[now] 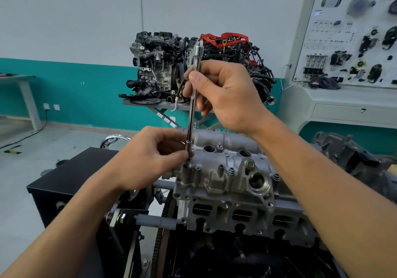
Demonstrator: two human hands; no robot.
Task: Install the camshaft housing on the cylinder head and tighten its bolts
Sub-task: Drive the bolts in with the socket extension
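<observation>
The silver camshaft housing (223,161) sits on top of the cylinder head (242,215) on an engine stand. A long chrome extension bar (191,114) stands nearly upright, its lower tip on a bolt (188,166) at the housing's near left corner. My right hand (223,97) pinches the bar's upper part between thumb and fingers. My left hand (159,155) pinches the bar's lower end just above the bolt. Several other bolts (231,170) sit in the housing.
A black box (71,181) stands left of the engine. Behind, a complete engine (193,67) rests on a grey lift table. A training board (352,32) with car parts stands at the right. Another engine part (352,155) lies at the far right.
</observation>
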